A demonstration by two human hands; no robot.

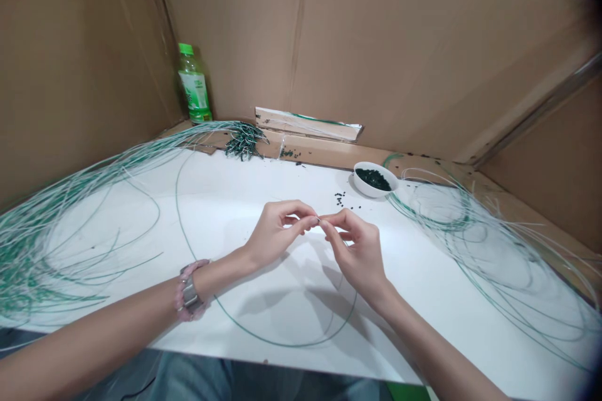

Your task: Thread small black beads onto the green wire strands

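Observation:
My left hand [286, 229] and my right hand [355, 244] meet fingertip to fingertip over the middle of the white tabletop. Both pinch at the end of a thin green wire [282, 344], which loops down toward the table's front edge and up to the right hand. A tiny dark spot shows between the fingertips; what it is cannot be made out. Behind the hands, small black pieces [340, 199] lie scattered beside a white bowl [371, 191] filled with more of them. A pink beaded bracelet [190, 291] circles my left wrist.
A big bundle of green and white wires [61, 219] covers the left side, its dark-tipped ends [244, 140] gathered at the back. More coiled wires [463, 219] lie at right. A green-capped bottle [194, 88] stands in the back left corner. Cardboard walls [352, 44] enclose the table.

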